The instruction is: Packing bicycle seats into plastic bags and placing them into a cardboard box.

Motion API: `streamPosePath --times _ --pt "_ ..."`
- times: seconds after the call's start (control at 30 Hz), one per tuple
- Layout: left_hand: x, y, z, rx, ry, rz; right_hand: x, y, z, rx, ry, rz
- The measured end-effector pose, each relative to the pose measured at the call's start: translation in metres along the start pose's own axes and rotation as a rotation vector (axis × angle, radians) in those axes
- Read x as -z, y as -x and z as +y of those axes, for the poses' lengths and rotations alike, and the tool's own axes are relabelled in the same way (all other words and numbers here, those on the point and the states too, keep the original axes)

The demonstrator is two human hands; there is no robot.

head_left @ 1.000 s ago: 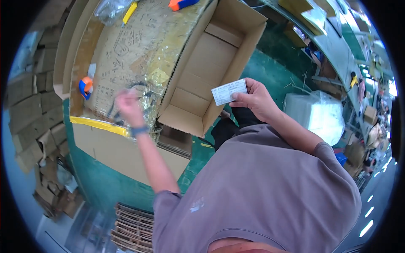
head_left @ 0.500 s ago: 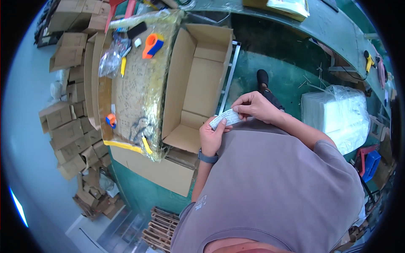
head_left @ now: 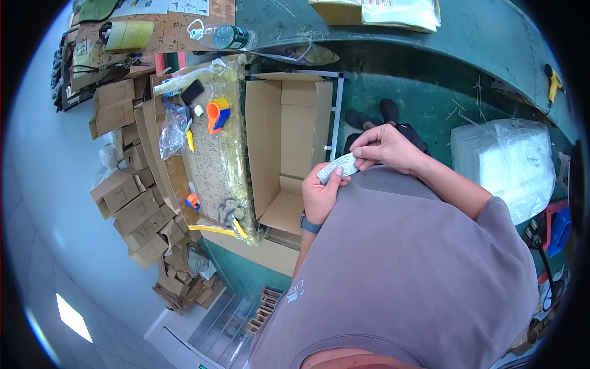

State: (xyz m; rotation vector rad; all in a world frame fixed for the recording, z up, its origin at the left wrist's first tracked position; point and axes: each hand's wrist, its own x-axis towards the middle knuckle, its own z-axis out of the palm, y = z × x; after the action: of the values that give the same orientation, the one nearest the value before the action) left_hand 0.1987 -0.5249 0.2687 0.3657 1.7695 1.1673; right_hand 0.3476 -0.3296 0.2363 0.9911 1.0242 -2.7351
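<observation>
A small white printed label (head_left: 342,166) is held in front of my shirt, pinched at both ends. My left hand (head_left: 321,192) grips its lower left end, the thumb lying on top. At the upper right end, the fingers of my right hand (head_left: 382,149) are closed on it. The label bends slightly between the two hands. Just left of them stands a tall open cardboard box (head_left: 294,135), its inner walls and bottom bare.
A tape-covered worktop (head_left: 215,157) left of the box carries an orange-and-blue tape dispenser (head_left: 216,117), a black phone-like object (head_left: 192,91) and a yellow cutter (head_left: 190,140). A green bench (head_left: 491,43) runs along the far side. Plastic-wrapped white sheets (head_left: 504,163) stand at right.
The view has shifted, bringing a water bottle and more of the far bench into sight. Both hands keep hold of the label, which now looks more curved. Both my feet now show.
</observation>
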Motion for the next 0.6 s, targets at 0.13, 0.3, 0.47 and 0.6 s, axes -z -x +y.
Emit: streamPosePath --times 0.13,0.3,0.47,0.6 --pt "0.004 -0.035 0.013 -0.013 0.105 0.022 0.01 -0.023 -0.028 0.004 0.045 -0.06" --pt "0.028 -0.084 0.016 -0.062 0.126 -0.021 -0.002 -0.051 -0.055 0.075 0.091 -0.027" --pt "0.049 -0.127 0.006 -0.107 0.275 0.017 -0.021 -0.077 -0.06 0.197 0.228 0.075" --pt "0.05 -0.151 0.008 -0.265 0.233 0.26 -0.033 -0.097 -0.07 0.236 0.277 0.121"
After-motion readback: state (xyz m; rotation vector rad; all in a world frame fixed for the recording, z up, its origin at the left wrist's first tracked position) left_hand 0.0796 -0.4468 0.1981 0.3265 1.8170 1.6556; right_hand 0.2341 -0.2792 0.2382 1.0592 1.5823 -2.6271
